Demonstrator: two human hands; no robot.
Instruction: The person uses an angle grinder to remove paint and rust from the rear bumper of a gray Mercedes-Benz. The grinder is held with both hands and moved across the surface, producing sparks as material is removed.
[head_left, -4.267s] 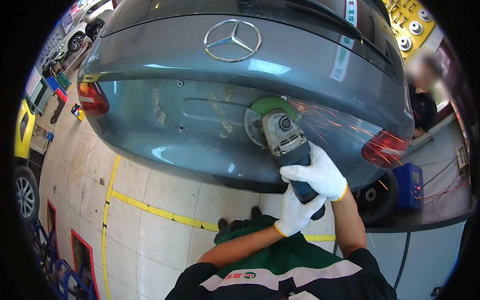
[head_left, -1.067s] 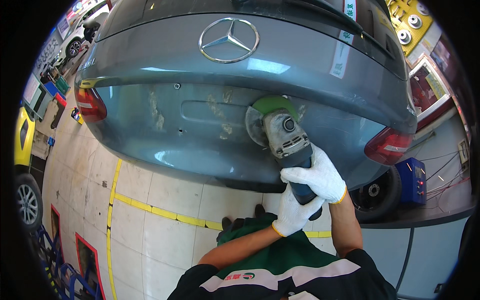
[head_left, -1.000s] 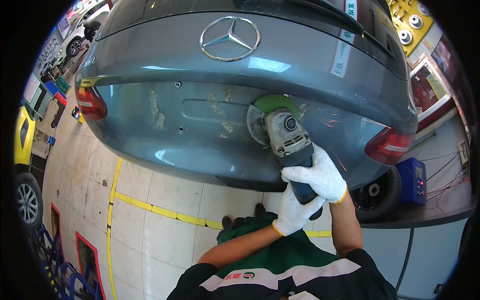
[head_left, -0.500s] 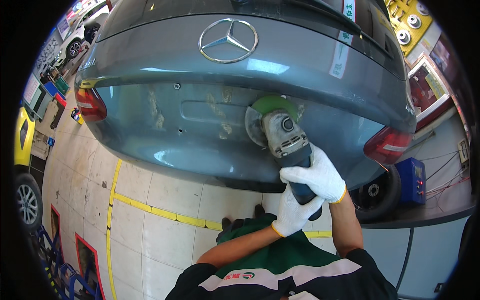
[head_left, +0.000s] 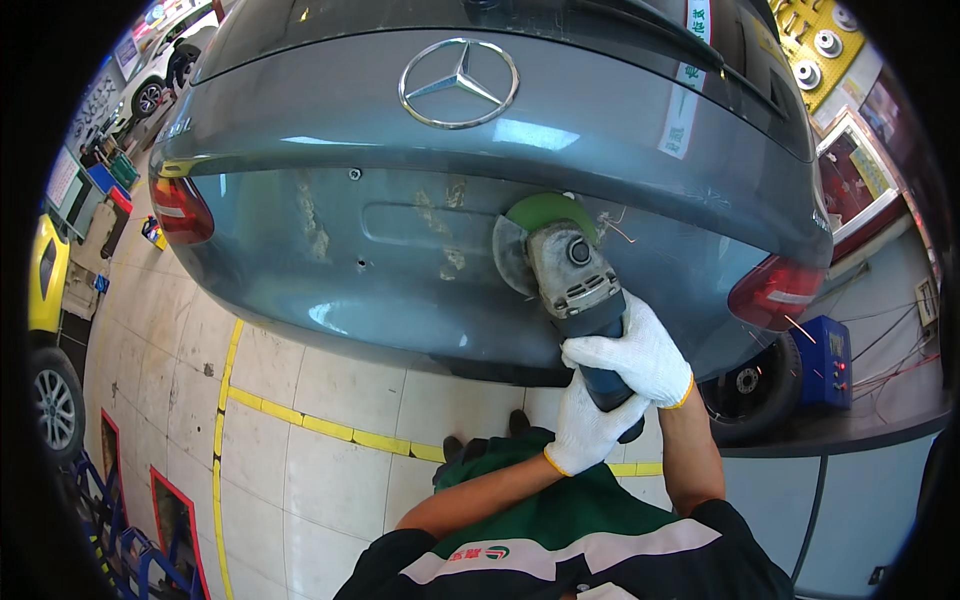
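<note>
I hold an angle grinder with a green guard and grey head against the rear panel of a grey-blue car. My right hand, in a white glove, wraps the grinder's blue body just behind the head. My left hand, also gloved in white, grips the lower end of the handle beneath it. The disc touches the panel to the right of a recess with several scuffed, bare patches. A few thin sparks streak off to the right of the disc.
Tiled floor with yellow lines runs under the bumper. A blue machine with cables sits by the right rear wheel. A yellow vehicle stands at the left, blue racks at lower left.
The grinder has stayed on the same spot of the panel with small shifts. The heavy spray of sparks seen 4.3 s ago has dropped to a few streaks.
</note>
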